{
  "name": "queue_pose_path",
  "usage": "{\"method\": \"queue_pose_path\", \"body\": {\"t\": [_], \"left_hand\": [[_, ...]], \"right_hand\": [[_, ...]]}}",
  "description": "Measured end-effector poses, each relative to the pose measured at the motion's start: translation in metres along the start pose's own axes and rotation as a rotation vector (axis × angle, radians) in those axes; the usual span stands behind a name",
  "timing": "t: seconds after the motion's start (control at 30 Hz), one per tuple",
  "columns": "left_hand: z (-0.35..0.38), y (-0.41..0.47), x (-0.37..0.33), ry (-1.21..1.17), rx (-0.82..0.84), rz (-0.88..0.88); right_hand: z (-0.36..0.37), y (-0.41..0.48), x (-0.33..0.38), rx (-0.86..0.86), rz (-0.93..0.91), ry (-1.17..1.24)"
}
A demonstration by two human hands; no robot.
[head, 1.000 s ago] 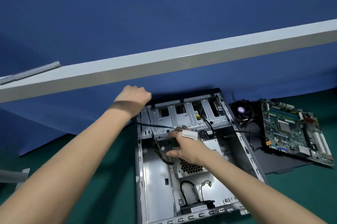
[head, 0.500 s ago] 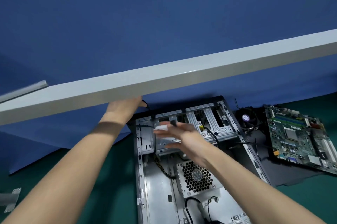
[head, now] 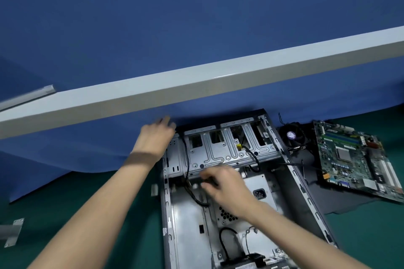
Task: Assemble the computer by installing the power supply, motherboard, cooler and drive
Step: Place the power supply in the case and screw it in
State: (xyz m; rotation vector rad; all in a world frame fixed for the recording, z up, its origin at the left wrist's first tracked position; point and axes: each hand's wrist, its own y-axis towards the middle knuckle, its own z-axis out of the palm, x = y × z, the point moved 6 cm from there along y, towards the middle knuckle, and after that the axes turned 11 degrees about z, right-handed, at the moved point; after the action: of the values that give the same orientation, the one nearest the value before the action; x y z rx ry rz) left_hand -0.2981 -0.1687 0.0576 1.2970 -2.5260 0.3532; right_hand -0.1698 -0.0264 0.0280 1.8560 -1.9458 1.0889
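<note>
The computer case lies open side up on the green mat. Its long axis runs from the viewer toward the blue backdrop, leaning slightly left at the far end. The case is bare stamped sheet steel with a perforated rim.

The drive cage, ribbed grey metal with rectangular cut-outs, spans the far end crosswise.

The power supply sits inside the case just below the cage. It is a plain grey metal box. The face carrying the black mains socket and honeycomb vent points up, and this face runs lengthwise with the case.

The right hand rests over the near edge of the cage, with its fingers curled round a black cable bundle. Motion blur hides the exact grip.

The left hand lies on the far left corner of the case. Whether its fingers clasp the edge cannot be determined.

The motherboard, green and densely populated, lies flat on a dark sheet to the right of the case. The round black cooler lies beside it.
</note>
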Motion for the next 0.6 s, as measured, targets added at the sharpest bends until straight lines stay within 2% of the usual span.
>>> {"method": "queue_pose_path", "body": {"t": [0.17,0.27,0.33,0.43,0.5,0.6], "left_hand": [[-0.008,-0.023,-0.044,-0.191,-0.122,0.082],[0.002,-0.032,-0.074,-0.417,-0.068,0.092],[0.004,-0.042,-0.088,-0.570,-0.085,0.046],[0.010,-0.066,-0.097,-0.893,-0.117,-0.173],[0.025,-0.079,-0.107,-1.169,0.036,-0.376],[0.042,-0.095,-0.137,-1.615,0.402,-0.672]], "right_hand": [[0.008,-0.012,-0.067,0.246,0.013,-0.527],[0.019,-0.013,-0.074,0.155,-0.070,-0.812],[0.019,-0.012,-0.070,0.088,-0.103,-0.851],[0.012,-0.020,-0.074,0.039,-0.099,-0.764],[0.004,-0.032,-0.081,0.001,-0.071,-0.689],[-0.009,-0.050,-0.081,-0.051,-0.071,-0.632]]}}
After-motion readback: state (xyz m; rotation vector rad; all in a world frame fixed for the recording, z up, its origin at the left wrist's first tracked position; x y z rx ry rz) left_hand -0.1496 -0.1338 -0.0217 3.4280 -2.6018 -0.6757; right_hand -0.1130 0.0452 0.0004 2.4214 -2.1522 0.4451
